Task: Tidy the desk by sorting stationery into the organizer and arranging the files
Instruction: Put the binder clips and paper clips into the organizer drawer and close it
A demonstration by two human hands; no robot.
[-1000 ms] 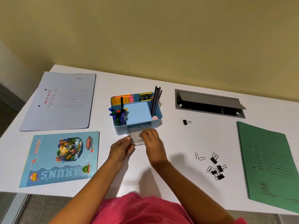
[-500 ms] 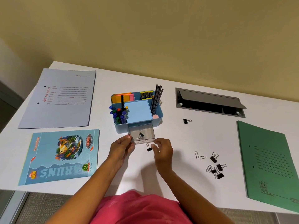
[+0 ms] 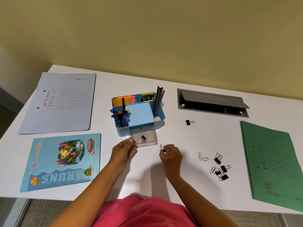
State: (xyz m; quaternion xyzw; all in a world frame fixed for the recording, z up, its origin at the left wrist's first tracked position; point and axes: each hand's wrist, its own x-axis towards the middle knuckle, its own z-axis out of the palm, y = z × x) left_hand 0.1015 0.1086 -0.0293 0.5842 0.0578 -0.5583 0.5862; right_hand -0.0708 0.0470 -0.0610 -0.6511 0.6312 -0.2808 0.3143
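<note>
You've got the white desk point(image 3: 180, 138) pretty spread out. The green file point(image 3: 272, 163) lies flat along the right edge, the grey file point(image 3: 60, 102) sits at the far left corner, and the blue notebook point(image 3: 62, 161) is just in front of it by the near left corner. A grey cable hatch point(image 3: 211, 102) is set into the desk toward the far edge. The blue organizer point(image 3: 139, 114) stands mid-desk with pens, pencils and sticky notes in it.

Your left hand point(image 3: 124, 150) pinches the near-left corner of the clear drawer point(image 3: 150, 136), which sticks out of the organizer's front. Your right hand point(image 3: 172, 155) is curled tight around a binder clip point(image 3: 163, 149), just beside the drawer's near-right corner.

One clip in the drawer point(image 3: 143, 138). A loose pile of clips point(image 3: 219, 167) lies near the green file, and a lone clip point(image 3: 189, 122) sits in front of the hatch.
</note>
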